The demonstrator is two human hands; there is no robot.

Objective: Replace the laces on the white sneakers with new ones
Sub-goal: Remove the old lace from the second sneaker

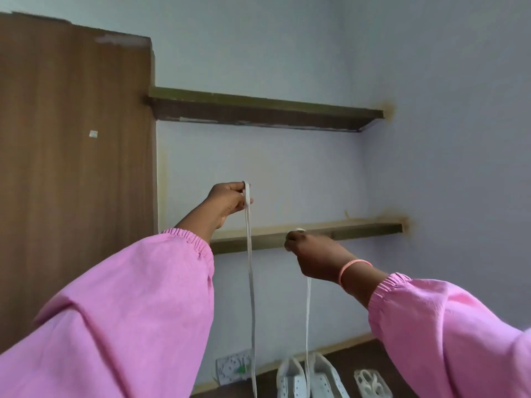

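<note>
My left hand (228, 201) is raised and pinches the top of a long white lace (250, 268) that hangs straight down past the bottom edge. My right hand (311, 258), lower and to the right, grips another white lace strand (308, 317) that drops toward the shoes. Two white sneakers without laces, the left sneaker (290, 379) and the right sneaker (326, 377), stand side by side on a dark wooden surface (362, 359) at the bottom. Whether the two strands are one lace cannot be told.
A packet with coiled white laces (372, 383) lies right of the sneakers. A wall socket plate (232, 367) sits low on the wall. Two wooden shelves, the upper shelf (258, 110) and the lower shelf (344, 229), jut from the wall; a brown wooden panel (74, 168) stands at left.
</note>
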